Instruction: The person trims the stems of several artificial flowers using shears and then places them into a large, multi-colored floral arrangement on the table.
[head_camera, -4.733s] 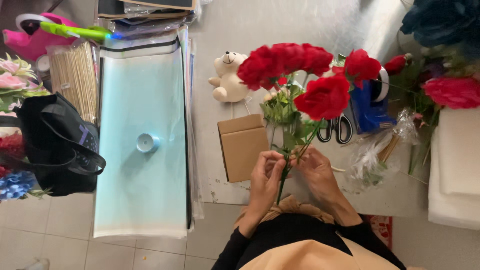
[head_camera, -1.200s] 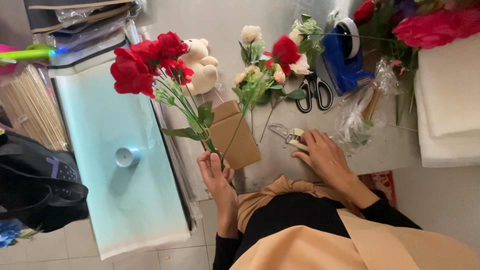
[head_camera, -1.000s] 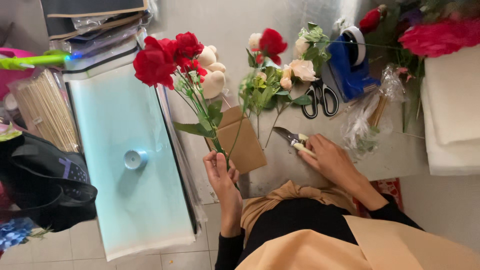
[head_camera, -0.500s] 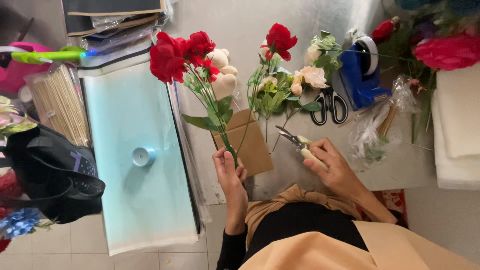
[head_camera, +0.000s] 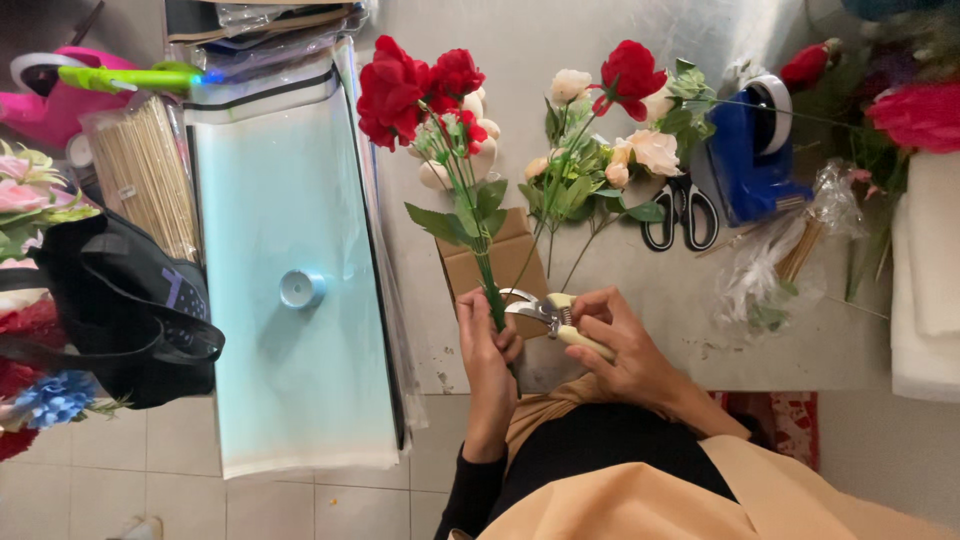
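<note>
My left hand (head_camera: 487, 345) grips the green stems of a bunch of red artificial roses (head_camera: 415, 88), holding it upright over a small cardboard box (head_camera: 492, 262). My right hand (head_camera: 612, 342) holds cream-handled pruning shears (head_camera: 545, 313), whose open blades touch the stems just above my left fingers. A second bunch with a red rose and cream flowers (head_camera: 610, 150) lies on the grey table (head_camera: 650, 300) to the right. A white teddy bear (head_camera: 450, 165) is partly hidden behind the red roses.
Black-handled scissors (head_camera: 680, 210) and a blue tape dispenser (head_camera: 755, 150) lie at the back right, beside a clear bag of sticks (head_camera: 780, 270). Pale blue wrapping sheets (head_camera: 290, 270) with a small tape roll (head_camera: 300, 288) lie left, then a black bag (head_camera: 120, 310) and wooden skewers (head_camera: 150, 180).
My right hand picked up the shears from the table and brought them left to the stems. My left hand moved the red roses right, over the box.
</note>
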